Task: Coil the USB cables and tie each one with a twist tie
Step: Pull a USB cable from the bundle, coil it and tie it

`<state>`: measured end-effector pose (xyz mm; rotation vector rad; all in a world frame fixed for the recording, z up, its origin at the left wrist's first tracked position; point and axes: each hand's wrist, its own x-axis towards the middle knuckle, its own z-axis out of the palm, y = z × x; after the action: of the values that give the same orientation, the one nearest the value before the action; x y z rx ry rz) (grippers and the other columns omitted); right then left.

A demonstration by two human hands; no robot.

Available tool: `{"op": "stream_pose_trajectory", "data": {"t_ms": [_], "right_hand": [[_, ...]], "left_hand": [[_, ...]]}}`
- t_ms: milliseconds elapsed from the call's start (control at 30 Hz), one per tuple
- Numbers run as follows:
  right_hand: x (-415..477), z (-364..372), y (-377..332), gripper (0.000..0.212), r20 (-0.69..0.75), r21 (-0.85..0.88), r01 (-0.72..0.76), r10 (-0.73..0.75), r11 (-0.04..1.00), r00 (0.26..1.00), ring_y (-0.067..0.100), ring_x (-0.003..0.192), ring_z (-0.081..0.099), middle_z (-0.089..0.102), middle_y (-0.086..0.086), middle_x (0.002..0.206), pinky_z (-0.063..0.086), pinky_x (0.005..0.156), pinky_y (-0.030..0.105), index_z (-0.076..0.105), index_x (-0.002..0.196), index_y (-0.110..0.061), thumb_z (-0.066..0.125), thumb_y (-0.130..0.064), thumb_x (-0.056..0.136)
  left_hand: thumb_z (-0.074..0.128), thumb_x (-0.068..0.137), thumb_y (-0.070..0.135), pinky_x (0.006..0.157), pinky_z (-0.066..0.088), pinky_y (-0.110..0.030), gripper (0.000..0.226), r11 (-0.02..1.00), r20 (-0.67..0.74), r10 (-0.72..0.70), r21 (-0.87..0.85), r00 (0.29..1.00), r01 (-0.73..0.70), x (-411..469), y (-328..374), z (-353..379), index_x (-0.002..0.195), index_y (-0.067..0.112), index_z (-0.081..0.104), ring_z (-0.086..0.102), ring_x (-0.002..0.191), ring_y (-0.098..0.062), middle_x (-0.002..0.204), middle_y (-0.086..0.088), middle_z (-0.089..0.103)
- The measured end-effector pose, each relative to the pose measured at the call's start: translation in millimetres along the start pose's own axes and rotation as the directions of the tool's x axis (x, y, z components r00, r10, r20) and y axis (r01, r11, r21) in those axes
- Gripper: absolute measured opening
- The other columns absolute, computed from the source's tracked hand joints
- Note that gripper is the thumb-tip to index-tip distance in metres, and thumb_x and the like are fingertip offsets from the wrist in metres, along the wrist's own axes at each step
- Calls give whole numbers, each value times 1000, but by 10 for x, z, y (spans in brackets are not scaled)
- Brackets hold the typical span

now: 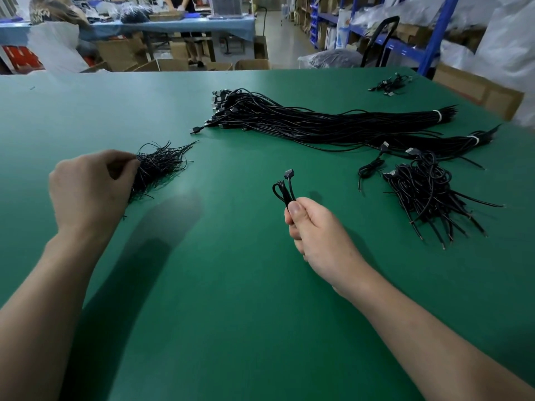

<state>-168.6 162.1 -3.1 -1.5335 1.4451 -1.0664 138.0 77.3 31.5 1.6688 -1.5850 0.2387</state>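
My right hand [315, 227] grips a coiled black USB cable [285, 186] above the green table [231, 285]; its loops and plug stick up past my thumb. My left hand [89, 189] reaches into a pile of thin black twist ties [162, 166] at the left and pinches at them with thumb and fingertips. Whether a single tie is between the fingers I cannot tell. A long bundle of straight black USB cables [304, 120] lies across the far middle of the table.
A heap of coiled cables [425, 192] lies at the right, with a second banded bundle [451, 143] behind it. A small cable cluster [389, 85] sits at the far right corner. Cardboard boxes, blue shelving and another work table stand beyond the far edge.
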Motion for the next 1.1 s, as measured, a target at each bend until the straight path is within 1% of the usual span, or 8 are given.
{"op": "stream_pose_trajectory", "data": {"t_ms": [67,167,300,467,667,800,1000,1100], "right_hand": [[2,2,-1,35,-4,3,13,-13,1000,1000,9,51,27,36,-14,59,26,49,28,49,84,-14,33,-33,109],[-7,7,-6,35,-18,3,64,-64,998,998,7,51,28,37,-15,57,26,49,26,48,84,-16,34,-34,109],[-19,-2,-15,35,-79,27,144,-141,989,987,8,53,27,35,-15,57,26,48,25,48,84,-15,35,-34,110],[-16,-29,-12,34,-99,78,178,-170,981,980,10,51,25,33,-14,56,23,47,27,47,83,-15,37,-33,110],[-48,-16,-6,32,-54,-96,218,-224,971,973,9,52,29,37,-10,58,25,51,32,45,82,-18,39,-34,109],[-71,-10,-36,31,-52,-283,232,-256,931,965,21,53,36,42,-2,59,34,50,47,45,84,-18,39,-39,106],[-81,15,-10,26,-98,-382,189,-243,905,965,11,51,38,46,-11,56,29,52,34,50,86,-23,40,-37,106],[-90,18,-2,28,-100,-382,157,-210,911,973,11,52,38,45,-7,57,31,52,36,50,84,-23,40,-37,106]], "left_hand": [[69,91,31,83,58,-36,22,987,59,-6,-163,998,16,-30,151,45,107,19,77,73,78,-21,81,-3,76],[73,90,21,69,54,-12,16,928,184,-5,-365,983,73,-137,505,128,105,22,78,69,66,2,74,12,72],[70,92,11,56,53,-17,14,766,448,49,-590,893,254,-382,996,257,101,18,78,71,64,-6,70,2,76],[68,94,8,58,51,-19,14,593,662,101,-640,743,489,-754,1258,423,104,13,77,65,65,-10,74,-5,75],[69,93,8,60,51,-20,12,439,688,145,-689,711,577,-922,1237,417,100,13,78,65,66,-11,76,-6,74],[68,94,8,60,51,-20,13,405,679,165,-707,715,579,-960,1232,403,92,14,79,64,65,-10,76,-6,74],[68,94,12,58,50,-18,16,303,704,188,-705,685,641,-960,1190,389,92,20,82,61,63,-8,78,-4,73],[71,91,16,57,50,-18,13,267,724,209,-689,657,674,-968,1188,383,94,22,82,62,64,-8,78,-4,73]]}}
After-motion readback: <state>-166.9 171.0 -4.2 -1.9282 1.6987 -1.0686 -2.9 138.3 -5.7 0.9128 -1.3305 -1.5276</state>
